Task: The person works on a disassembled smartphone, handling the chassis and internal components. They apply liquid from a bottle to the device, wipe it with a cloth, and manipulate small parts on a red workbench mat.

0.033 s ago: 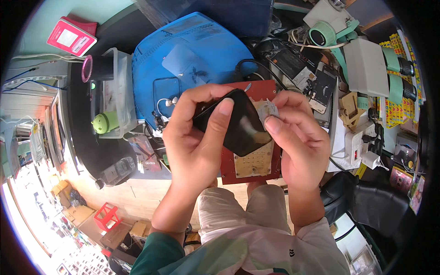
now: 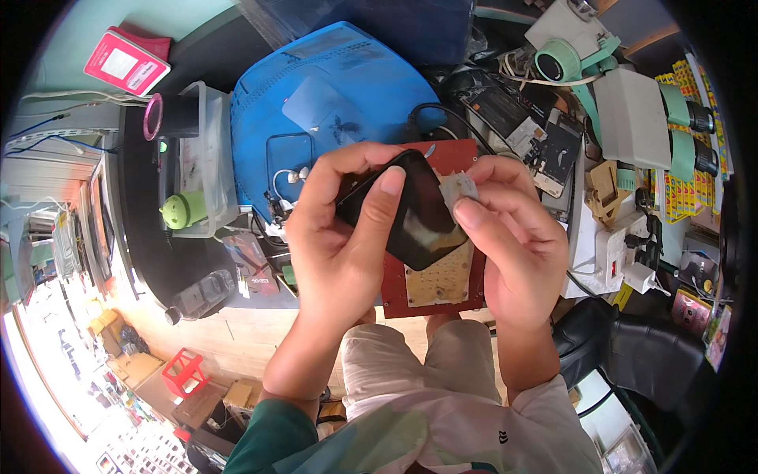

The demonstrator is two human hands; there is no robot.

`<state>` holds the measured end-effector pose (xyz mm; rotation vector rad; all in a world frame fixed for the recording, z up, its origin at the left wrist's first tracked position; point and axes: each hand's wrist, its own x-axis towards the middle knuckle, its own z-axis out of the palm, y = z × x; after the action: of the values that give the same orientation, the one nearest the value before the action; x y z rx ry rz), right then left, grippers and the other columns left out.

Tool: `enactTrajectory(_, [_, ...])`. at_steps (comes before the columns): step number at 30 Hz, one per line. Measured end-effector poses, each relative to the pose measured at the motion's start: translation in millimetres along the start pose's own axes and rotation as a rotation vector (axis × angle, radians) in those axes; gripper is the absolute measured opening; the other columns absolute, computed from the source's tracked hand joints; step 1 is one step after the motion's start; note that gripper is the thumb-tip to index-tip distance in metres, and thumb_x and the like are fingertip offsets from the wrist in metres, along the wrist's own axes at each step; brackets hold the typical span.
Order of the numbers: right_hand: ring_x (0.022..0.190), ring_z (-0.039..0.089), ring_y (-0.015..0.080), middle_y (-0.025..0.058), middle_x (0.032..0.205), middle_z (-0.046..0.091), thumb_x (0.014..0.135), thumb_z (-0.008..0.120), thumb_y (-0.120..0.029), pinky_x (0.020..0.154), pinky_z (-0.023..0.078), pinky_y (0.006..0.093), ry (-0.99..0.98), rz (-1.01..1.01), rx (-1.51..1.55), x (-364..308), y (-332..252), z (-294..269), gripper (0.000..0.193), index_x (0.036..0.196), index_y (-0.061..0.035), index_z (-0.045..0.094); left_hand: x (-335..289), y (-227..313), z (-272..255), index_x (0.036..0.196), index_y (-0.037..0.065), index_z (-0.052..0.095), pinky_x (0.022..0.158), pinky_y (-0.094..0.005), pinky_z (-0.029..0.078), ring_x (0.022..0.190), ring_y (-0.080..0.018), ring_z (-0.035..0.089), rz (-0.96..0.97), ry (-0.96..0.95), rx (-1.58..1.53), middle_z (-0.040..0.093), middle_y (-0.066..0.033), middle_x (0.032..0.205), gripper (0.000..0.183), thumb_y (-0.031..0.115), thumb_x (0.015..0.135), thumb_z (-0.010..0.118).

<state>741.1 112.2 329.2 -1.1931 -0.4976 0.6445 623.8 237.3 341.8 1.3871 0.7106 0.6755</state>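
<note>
My left hand point(image 2: 341, 241) grips a black smartphone point(image 2: 426, 217), its thumb lying along the glossy face and its fingers behind. The phone is tilted, and light reflects off its lower part. Between thumb and fingers, my right hand point(image 2: 517, 241) pinches a small crumpled greyish-white piece point(image 2: 456, 188), perhaps tissue or cloth, at the phone's right edge. Whether the piece touches the glass is hard to tell. Beneath both hands lies a dark red board point(image 2: 395, 300) with a tan, dotted panel point(image 2: 438, 280) on it, partly hidden by the phone.
Behind my hands is a blue mat point(image 2: 260, 95) with white earphones point(image 2: 294, 175). A clear plastic bin point(image 2: 213, 134) and a green robot-shaped figure point(image 2: 184, 209) stand left. Phone parts point(image 2: 505, 110), a microscope point(image 2: 632, 103) and a power strip point(image 2: 609, 257) are at the right.
The greyish-white piece has turned and shifted slightly in my right fingers along the phone's edge. My left hand keeps its hold on the phone.
</note>
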Motion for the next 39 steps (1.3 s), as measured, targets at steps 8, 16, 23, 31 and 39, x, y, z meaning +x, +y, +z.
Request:
enactTrajectory(8, [0.098,0.065,0.0150,0.0142,0.112,0.070,0.088,0.080,0.007,0.084,0.051,0.0262,0.123,-0.157,-0.119,17,13,4,0.017,0.105,0.0074,0.075,18,-15,2,0.124,-0.002,0.067,0.096,-0.0252,0.050,0.108,-0.0108,0.063,0.133,0.024,0.074,0.071,-0.0066,0.117,0.020,0.007,0.107,0.065])
enactTrajectory(16, [0.080,0.067,0.0161,0.0141,0.097,0.073,0.085,0.083,0.007,0.069,0.052,0.0262,0.078,-0.402,-0.584,23,11,-5,0.020,0.103,0.0060,0.075,13,-17,4,0.121,-0.001,0.068,0.091,-0.0227,0.048,0.101,-0.0064,0.061,0.025,0.042,-0.087,0.071,-0.0034,0.111,0.021,0.015,0.110,0.061])
enactTrajectory(23, [0.089,0.068,0.0209,0.0173,0.103,0.071,0.089,0.076,0.009,0.078,0.053,0.0291,0.044,-0.432,-0.578,21,16,2,0.018,0.106,0.0076,0.072,12,-20,8,0.119,-0.001,0.069,0.092,-0.0236,0.048,0.101,-0.0082,0.062,0.069,0.017,-0.151,0.072,-0.0059,0.112,0.019,0.012,0.110,0.059])
enactTrajectory(31, [0.091,0.066,0.0197,0.0172,0.105,0.070,0.091,0.074,0.010,0.081,0.053,0.0282,0.049,-0.424,-0.581,18,16,4,0.017,0.107,0.0096,0.070,11,-17,12,0.120,-0.004,0.068,0.093,-0.0257,0.049,0.102,-0.0107,0.064,0.072,0.051,-0.085,0.072,-0.0096,0.115,0.022,0.012,0.110,0.057])
enactTrajectory(39, [0.087,0.065,0.0175,0.0159,0.104,0.070,0.091,0.075,0.011,0.078,0.052,0.0267,0.079,-0.437,-0.603,16,22,3,0.016,0.106,0.0088,0.070,12,-17,12,0.127,-0.006,0.067,0.099,-0.0275,0.049,0.110,-0.0131,0.065,0.119,0.045,0.032,0.071,-0.0147,0.127,0.028,0.012,0.110,0.055])
